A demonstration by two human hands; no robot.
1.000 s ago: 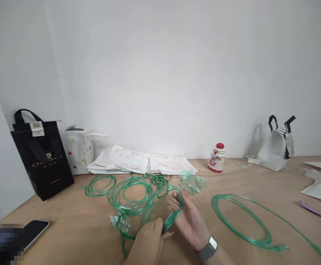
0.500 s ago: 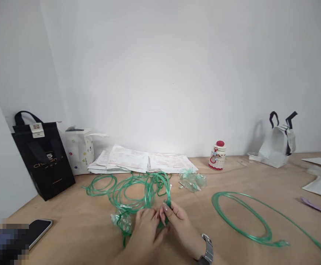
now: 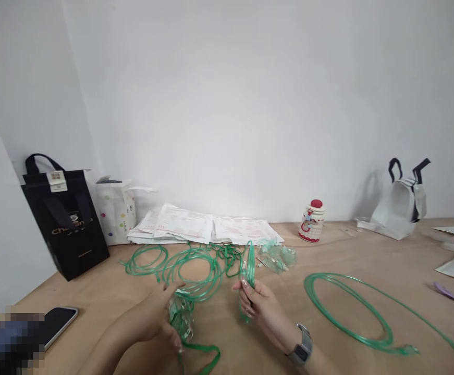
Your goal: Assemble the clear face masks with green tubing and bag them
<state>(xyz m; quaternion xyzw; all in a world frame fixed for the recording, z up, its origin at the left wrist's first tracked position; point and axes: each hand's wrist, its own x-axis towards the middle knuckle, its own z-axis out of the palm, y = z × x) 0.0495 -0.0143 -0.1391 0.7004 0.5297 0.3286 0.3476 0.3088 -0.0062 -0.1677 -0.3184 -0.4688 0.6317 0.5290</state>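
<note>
My right hand (image 3: 258, 303) is closed round a narrow coil of green plastic tubing (image 3: 250, 263), which stands upright above the fingers. My left hand (image 3: 160, 312) is curled round a clear oxygen mask (image 3: 182, 319), and a green elastic strap (image 3: 207, 348) trails from it on the table. Just behind lie a wide coil of green tubing (image 3: 215, 278), a smaller coil (image 3: 133, 271) and a tangle of dark green straps (image 3: 230, 255). More clear greenish masks (image 3: 277, 256) rest beyond my right hand.
On the right lies a loose tubing coil (image 3: 367, 337). Printed papers (image 3: 183, 224), a red-topped bottle (image 3: 311, 221) and a white bag (image 3: 396, 208) are by the wall. A black bag (image 3: 66, 224) and a phone (image 3: 60, 323) are on the left; a purple strip (image 3: 453, 296) is far right.
My hands have parted. The left has moved leftward and taken hold of the mask; the right keeps the tubing coil, now turned narrow and upright. The view has shifted slightly.
</note>
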